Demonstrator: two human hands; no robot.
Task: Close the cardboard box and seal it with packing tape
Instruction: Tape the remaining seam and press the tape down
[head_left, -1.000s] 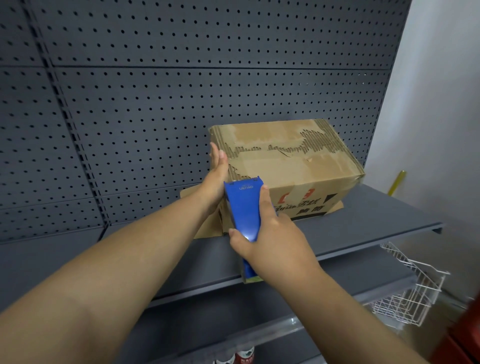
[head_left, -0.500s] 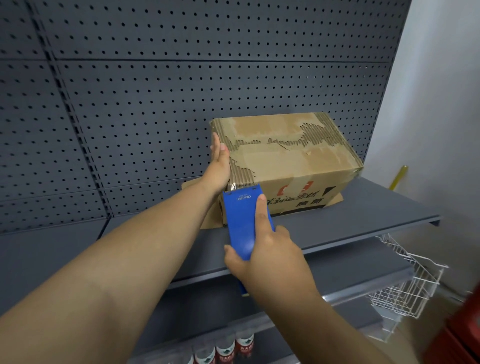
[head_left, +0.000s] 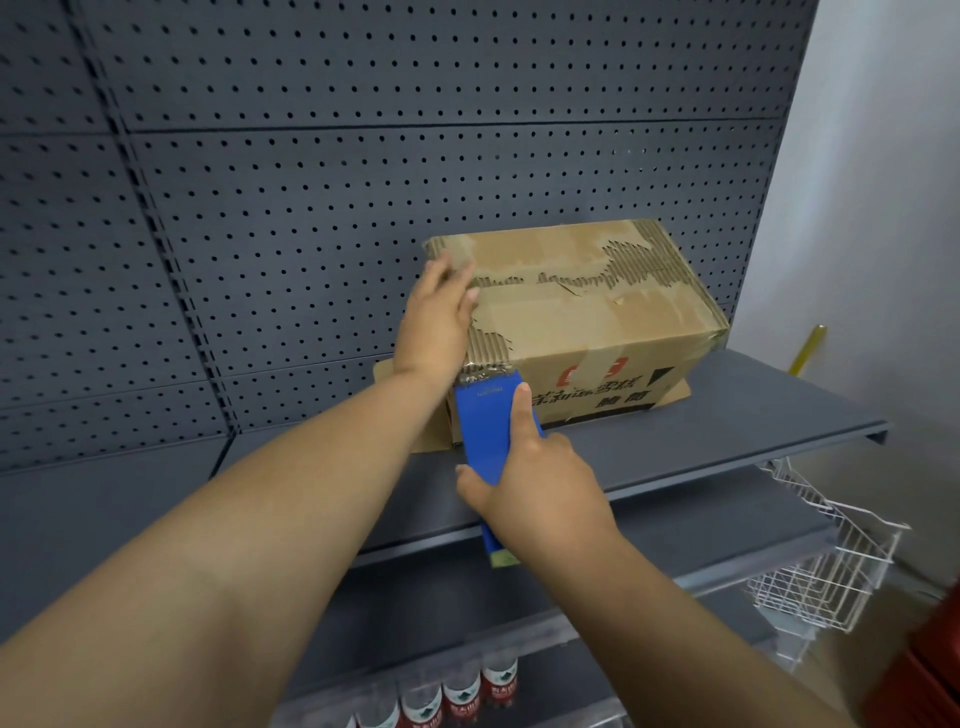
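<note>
Grey shelf (head_left: 727, 415) before a perforated back panel (head_left: 311, 208), bearing the closed cardboard box (head_left: 597, 312). Left hand (head_left: 439, 312) lies flat, fingers straight, on the box's near-left top corner. Right hand (head_left: 535, 483) grips the blue tape dispenser (head_left: 485, 431), whose head meets the box's front-left edge. Wire basket (head_left: 821, 566) below-right of box.

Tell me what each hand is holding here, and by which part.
The right hand grips the blue plastic tape dispenser around its lower body, forefinger along its side. The left hand holds nothing; it rests flat on the torn brown cardboard box at its left end.
</note>
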